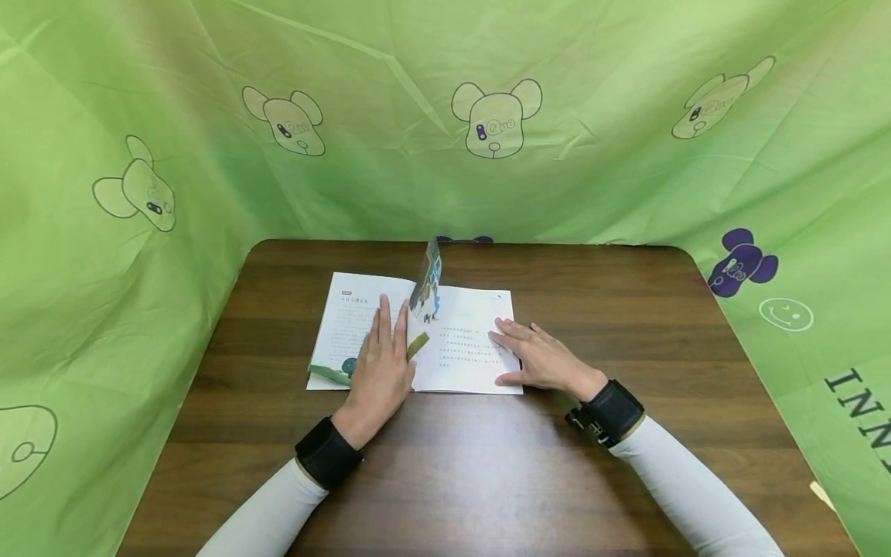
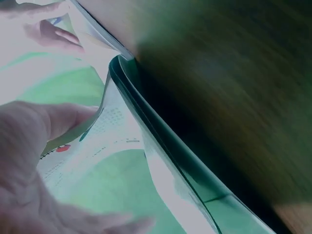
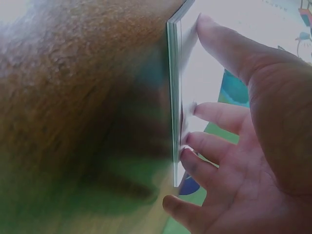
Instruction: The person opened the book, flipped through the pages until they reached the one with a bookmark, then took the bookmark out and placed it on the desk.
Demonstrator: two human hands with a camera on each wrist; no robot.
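Note:
An open picture book [image 1: 473, 371] lies on the wooden table, with print on both pages. One illustrated leaf [image 1: 427, 282] stands up near its middle. My left hand [image 1: 379, 363] rests on the left page, fingers straight, beside the raised leaf. In the left wrist view its thumb [image 2: 73, 117] touches a curved page; whether it pinches that page is hard to see. My right hand [image 1: 546, 357] lies spread over the right page's outer edge. The right wrist view shows its thumb [image 3: 229, 44] and fingertips against the page, beside the book's stacked edge [image 3: 173, 97].
The brown wooden table [image 1: 473, 480] spreads around the book. A green cloth [image 1: 390, 178] with cartoon mouse-like heads hangs behind and at both sides. Both wrists wear black bands [image 1: 612, 411]. A small pale object [image 1: 822, 495] is at the table's right edge.

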